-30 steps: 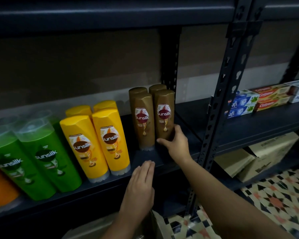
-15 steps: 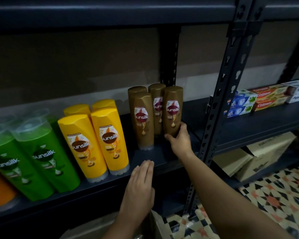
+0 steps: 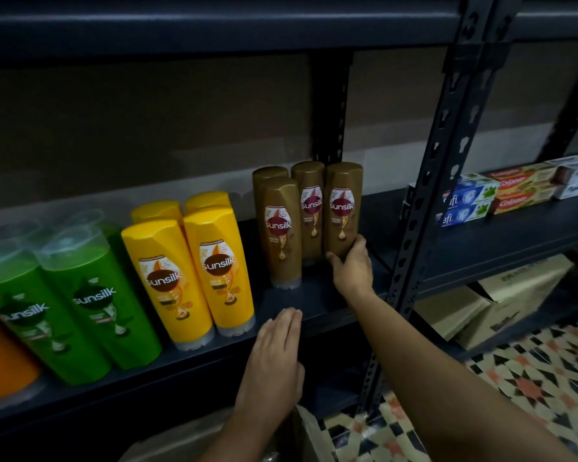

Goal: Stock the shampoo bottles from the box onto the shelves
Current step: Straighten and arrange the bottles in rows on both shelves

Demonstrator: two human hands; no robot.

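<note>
Shelf (image 3: 314,305): dark metal, middle tier of a rack, running across the centre of the frame; perforated upright post (image 3: 447,161) at right of centre.

Brown bottles (image 3: 282,228): four Sunsilk, caps down, upright, grouped just above frame centre. Two stand at left, one behind the other; two stand at right, side by side and touching.

Rightmost brown bottle (image 3: 343,208): held low on its body by the right hand (image 3: 352,266), thumb on the front face, fingers round the far side. The grip is closed about the bottle. Its base is hidden by the hand, so whether it rests fully on the shelf cannot be told.

Left hand (image 3: 274,365): lower centre, flat, fingers together and extended, holding nothing; fingertips lie at the front lip of the shelf.

Yellow bottles (image 3: 194,271): four Sunsilk, two rows of two, left of the brown group.

Green bottles (image 3: 80,295): Sunsilk, clear caps, at frame left; at least two in front, more behind, dim.

Orange bottle (image 3: 0,361): partly cut off at the lower left edge.

Toothpaste boxes (image 3: 514,190): stacked on the neighbouring shelf bay, right of frame, blue-white and red-green cartons.

Cardboard boxes (image 3: 501,301): on the lower tier at right, beneath the toothpaste.

Box (image 3: 194,441): pale cardboard, bottom centre, below the left forearm; contents not visible.

Floor (image 3: 531,378): patterned tile, lower right.
</note>
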